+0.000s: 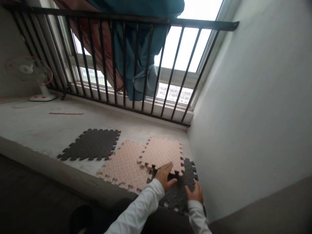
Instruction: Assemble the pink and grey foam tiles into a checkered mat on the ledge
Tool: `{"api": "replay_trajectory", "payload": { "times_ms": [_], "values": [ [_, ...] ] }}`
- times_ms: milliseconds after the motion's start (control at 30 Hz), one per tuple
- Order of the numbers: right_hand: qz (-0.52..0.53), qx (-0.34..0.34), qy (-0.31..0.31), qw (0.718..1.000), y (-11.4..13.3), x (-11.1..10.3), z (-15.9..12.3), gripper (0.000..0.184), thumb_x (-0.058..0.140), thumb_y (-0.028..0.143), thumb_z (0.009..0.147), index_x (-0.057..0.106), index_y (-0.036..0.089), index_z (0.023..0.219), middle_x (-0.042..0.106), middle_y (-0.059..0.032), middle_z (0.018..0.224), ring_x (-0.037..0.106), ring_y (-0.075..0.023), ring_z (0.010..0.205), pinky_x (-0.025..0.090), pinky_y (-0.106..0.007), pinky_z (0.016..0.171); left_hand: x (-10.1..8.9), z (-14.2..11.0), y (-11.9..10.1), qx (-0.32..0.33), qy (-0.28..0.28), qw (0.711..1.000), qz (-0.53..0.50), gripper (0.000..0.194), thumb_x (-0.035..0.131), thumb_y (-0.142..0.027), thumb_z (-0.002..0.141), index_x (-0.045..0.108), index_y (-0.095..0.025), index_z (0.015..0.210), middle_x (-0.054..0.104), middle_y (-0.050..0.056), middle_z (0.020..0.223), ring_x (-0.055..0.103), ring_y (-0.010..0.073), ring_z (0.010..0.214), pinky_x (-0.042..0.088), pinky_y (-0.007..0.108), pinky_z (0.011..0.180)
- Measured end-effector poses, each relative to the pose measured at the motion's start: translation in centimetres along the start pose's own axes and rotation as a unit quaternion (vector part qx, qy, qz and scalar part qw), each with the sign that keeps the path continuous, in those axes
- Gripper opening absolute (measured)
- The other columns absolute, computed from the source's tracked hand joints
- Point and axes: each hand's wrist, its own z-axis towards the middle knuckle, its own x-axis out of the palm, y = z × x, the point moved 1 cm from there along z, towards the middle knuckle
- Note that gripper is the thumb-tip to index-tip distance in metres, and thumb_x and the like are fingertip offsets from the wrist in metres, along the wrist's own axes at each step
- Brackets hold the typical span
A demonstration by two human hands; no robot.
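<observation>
My left hand [166, 175] lies with its fingers stretched out on the front edge of a pink foam mat tile [162, 151]. That tile overlaps a second pink foam tile [128, 164] on its left and a black foam tile [176, 196] in front. My right hand [195, 192] has its fingers apart over the right part of this black tile, and I cannot tell whether it touches. Another black foam tile [91, 144] lies separately at the left. All the tiles have jigsaw edges.
A black metal railing [112, 61] runs along the window, with a blue curtain [136, 48] behind it. A white wall [253, 97] rises at the right. A fan [41, 92] and a thin strip [66, 113] are at the left on the ledge [31, 128].
</observation>
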Motion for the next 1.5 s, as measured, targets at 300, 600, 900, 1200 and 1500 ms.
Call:
{"api": "replay_trajectory", "payload": {
  "times_ms": [300,600,900,1200,1500],
  "values": [
    [-0.011,0.061,0.010,0.998,8.7,2.8,0.3,0.078,0.040,0.062,0.067,0.015,0.026,0.132,0.011,-0.0165,0.138,0.010,-0.0361,0.123,0.017,-0.058,0.090,-0.1,-5.0,8.9,-0.338,0.126,0.909,0.210,0.084,0.043,-0.059,0.062,0.015,-0.021,0.131,0.001,0.008,0.141,-0.003,0.0293,0.127,0.003,0.058,0.096],
    [0.001,0.102,-0.037,0.994,9.2,2.3,7.9,0.074,0.027,0.067,0.069,0.019,0.027,0.131,0.018,-0.0222,0.135,0.021,-0.0393,0.118,0.004,-0.060,0.088,1.6,-5.6,10.0,-0.344,0.132,0.893,0.258,0.077,0.039,-0.062,0.063,0.019,-0.028,0.129,0.006,0.003,0.141,0.000,0.0275,0.127,0.005,0.058,0.094],
    [0.058,0.125,-0.030,0.990,10.7,1.2,13.3,0.076,0.025,0.068,0.069,0.017,0.025,0.131,0.012,-0.0232,0.136,0.018,-0.0400,0.119,-0.001,-0.062,0.087,1.8,-6.0,10.2,-0.324,0.107,0.908,0.243,0.075,0.037,-0.062,0.064,0.021,-0.027,0.129,0.007,0.006,0.141,0.002,0.0283,0.127,0.006,0.059,0.093],
    [0.068,0.122,-0.050,0.989,11.3,1.1,14.6,0.071,0.028,0.064,0.071,0.020,0.026,0.131,0.013,-0.0241,0.135,0.018,-0.0419,0.118,-0.004,-0.063,0.084,1.5,-5.7,9.7,-0.341,0.129,0.891,0.271,0.075,0.038,-0.062,0.064,0.019,-0.029,0.129,0.006,0.003,0.141,0.001,0.0277,0.127,0.007,0.059,0.094],
    [0.051,0.133,-0.016,0.990,10.5,1.5,15.9,0.078,0.021,0.071,0.068,0.017,0.026,0.131,0.013,-0.0232,0.135,0.012,-0.0425,0.119,-0.007,-0.060,0.086,1.5,-5.9,10.0,-0.337,0.119,0.896,0.262,0.074,0.038,-0.061,0.064,0.021,-0.029,0.129,0.008,0.003,0.141,0.002,0.0281,0.127,0.006,0.059,0.094]
  ]
}}
